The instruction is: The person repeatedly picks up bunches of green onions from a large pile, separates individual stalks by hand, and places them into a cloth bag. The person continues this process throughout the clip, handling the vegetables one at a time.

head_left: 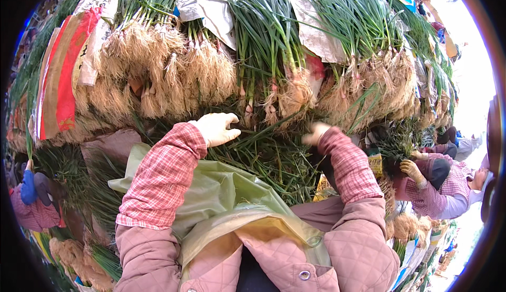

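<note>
My left hand (215, 129), in a pale glove, hangs over loose green leaves (272, 161) with thumb and fingers apart and nothing between them. My right hand (315, 133) is blurred and gloved, just below the root fringe of the bundles; its fingertips are partly lost against the leaves, so any hold is unclear. Between and beyond the hands lie several green garlic plants (272, 47), their pinkish bulbs and pale roots pointing toward me. A thicker root clump (295, 90) sits at the right of this group.
Dense root bundles (150, 59) are heaped at left, more garlic bundles (371, 71) at right. Woven sacks (316, 23) lie among them. A green plastic apron (221, 189) covers my lap. Co-workers sit at right (435, 189) and far left (35, 205).
</note>
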Action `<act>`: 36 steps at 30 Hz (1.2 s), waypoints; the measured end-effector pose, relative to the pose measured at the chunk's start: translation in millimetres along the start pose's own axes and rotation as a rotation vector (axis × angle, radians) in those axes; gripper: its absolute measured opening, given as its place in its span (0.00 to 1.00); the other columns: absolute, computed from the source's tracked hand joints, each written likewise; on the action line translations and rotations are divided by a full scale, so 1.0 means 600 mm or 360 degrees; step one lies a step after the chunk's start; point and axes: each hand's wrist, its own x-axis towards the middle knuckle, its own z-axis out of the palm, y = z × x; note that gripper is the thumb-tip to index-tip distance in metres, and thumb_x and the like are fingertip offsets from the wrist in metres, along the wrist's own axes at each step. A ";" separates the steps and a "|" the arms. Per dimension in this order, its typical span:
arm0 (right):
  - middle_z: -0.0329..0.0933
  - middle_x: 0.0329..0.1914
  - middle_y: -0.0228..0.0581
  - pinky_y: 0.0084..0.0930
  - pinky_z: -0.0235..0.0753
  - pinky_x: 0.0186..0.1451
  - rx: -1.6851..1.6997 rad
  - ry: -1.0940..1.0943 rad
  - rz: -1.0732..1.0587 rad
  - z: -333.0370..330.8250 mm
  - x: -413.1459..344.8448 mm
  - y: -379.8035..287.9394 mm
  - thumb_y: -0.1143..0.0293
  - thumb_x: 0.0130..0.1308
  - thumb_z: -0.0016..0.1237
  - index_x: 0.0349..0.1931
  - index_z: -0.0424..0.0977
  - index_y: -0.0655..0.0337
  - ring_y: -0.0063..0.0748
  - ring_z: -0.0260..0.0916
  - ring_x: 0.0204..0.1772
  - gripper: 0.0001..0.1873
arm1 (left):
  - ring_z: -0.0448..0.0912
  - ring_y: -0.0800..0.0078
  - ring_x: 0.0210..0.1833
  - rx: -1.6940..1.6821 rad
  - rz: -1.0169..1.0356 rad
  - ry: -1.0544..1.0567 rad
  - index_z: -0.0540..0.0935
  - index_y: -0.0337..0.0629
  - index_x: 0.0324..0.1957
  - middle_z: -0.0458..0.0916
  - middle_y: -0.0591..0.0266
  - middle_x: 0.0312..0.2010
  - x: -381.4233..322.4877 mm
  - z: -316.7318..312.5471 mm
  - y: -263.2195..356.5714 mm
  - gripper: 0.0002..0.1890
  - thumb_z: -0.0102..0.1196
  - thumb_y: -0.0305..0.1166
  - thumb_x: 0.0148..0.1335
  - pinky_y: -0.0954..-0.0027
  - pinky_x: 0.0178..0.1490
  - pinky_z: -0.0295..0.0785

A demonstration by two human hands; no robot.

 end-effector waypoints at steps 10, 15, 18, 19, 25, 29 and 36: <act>0.78 0.39 0.47 0.35 0.74 0.49 0.0716 0.1604 -0.0697 -0.083 -0.024 -0.143 0.58 0.65 0.46 0.41 0.74 0.63 0.44 0.76 0.44 0.16 | 0.76 0.55 0.52 0.0084 -0.0003 -0.0081 0.72 0.41 0.56 0.79 0.49 0.48 0.040 0.014 0.004 0.26 0.49 0.49 0.62 0.61 0.57 0.69; 0.78 0.41 0.48 0.32 0.74 0.48 0.0848 0.0883 -0.0310 -0.126 0.026 -0.167 0.56 0.60 0.50 0.41 0.75 0.60 0.40 0.75 0.45 0.17 | 0.79 0.72 0.40 -0.0707 0.0160 0.0634 0.79 0.41 0.46 0.82 0.59 0.36 0.064 0.025 -0.001 0.13 0.54 0.35 0.61 0.72 0.46 0.73; 0.75 0.24 0.42 0.26 0.76 0.40 0.1018 0.1440 -0.0695 -0.064 -0.048 -0.192 0.68 0.59 0.52 0.35 0.74 0.61 0.32 0.74 0.31 0.08 | 0.75 0.80 0.26 -0.1892 0.0021 0.0743 0.79 0.38 0.41 0.81 0.63 0.32 0.084 0.013 0.020 0.11 0.57 0.35 0.61 0.78 0.30 0.69; 0.77 0.33 0.44 0.29 0.77 0.40 0.0862 0.1412 -0.0824 -0.047 -0.065 -0.205 0.68 0.58 0.52 0.33 0.74 0.59 0.36 0.76 0.33 0.06 | 0.70 0.81 0.19 -0.2017 -0.0103 0.0646 0.79 0.37 0.40 0.82 0.61 0.33 0.089 0.011 0.017 0.12 0.58 0.36 0.60 0.79 0.25 0.67; 0.78 0.28 0.42 0.23 0.77 0.36 0.0621 0.1299 -0.0755 0.066 0.088 -0.156 0.70 0.57 0.54 0.40 0.76 0.64 0.29 0.77 0.31 0.12 | 0.66 0.83 0.12 -0.2130 -0.0216 0.0587 0.77 0.38 0.37 0.81 0.61 0.27 0.100 0.027 0.014 0.11 0.54 0.37 0.64 0.82 0.16 0.59; 0.78 0.28 0.34 0.25 0.74 0.37 0.2572 -0.0085 -0.1108 -0.011 0.052 -0.191 0.63 0.64 0.50 0.45 0.72 0.63 0.28 0.74 0.32 0.15 | 0.69 0.82 0.12 -0.2229 -0.0111 0.0364 0.75 0.40 0.40 0.82 0.62 0.29 0.072 0.042 0.015 0.10 0.47 0.36 0.68 0.83 0.18 0.64; 0.74 0.26 0.34 0.26 0.74 0.30 0.2472 0.0586 -0.0833 -0.018 0.043 -0.310 0.70 0.64 0.48 0.39 0.73 0.62 0.24 0.70 0.28 0.07 | 0.68 0.84 0.14 -0.2011 -0.0200 0.0582 0.78 0.40 0.42 0.82 0.63 0.27 0.058 0.073 0.015 0.09 0.50 0.34 0.66 0.80 0.18 0.63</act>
